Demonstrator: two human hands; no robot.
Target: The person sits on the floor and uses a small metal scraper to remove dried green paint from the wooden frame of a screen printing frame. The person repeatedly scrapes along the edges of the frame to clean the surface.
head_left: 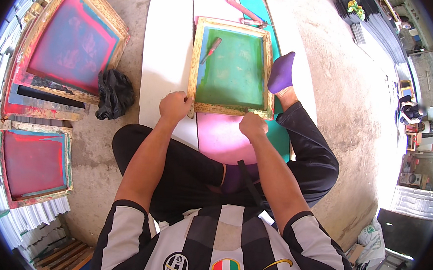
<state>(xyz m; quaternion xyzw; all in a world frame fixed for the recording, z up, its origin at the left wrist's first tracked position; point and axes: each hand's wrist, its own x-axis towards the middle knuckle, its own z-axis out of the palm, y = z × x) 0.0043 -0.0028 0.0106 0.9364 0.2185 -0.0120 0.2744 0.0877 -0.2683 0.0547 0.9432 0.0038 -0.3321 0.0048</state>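
A wooden screen-printing frame [195,68] with green mesh lies on coloured sheets in front of me. My left hand [175,106] is closed at its near left corner. Along the near bar, toward the right, my right hand [253,127] is closed with the knuckles up; its fingertips are mostly hidden. On the mesh rests a slim tool with a red and dark handle [214,46]. Under the frame show a pink sheet [224,135] and a teal sheet [282,144]. My foot in a purple sock [281,72] is beside the frame's right bar.
Beyond the frame lie a pink bar [243,9] and a small metal-ended tool [253,22]. Stained screen frames [118,23] lean at left, with a black plastic bag [115,95] and another frame [69,165] nearby. A person [411,111] is far right.
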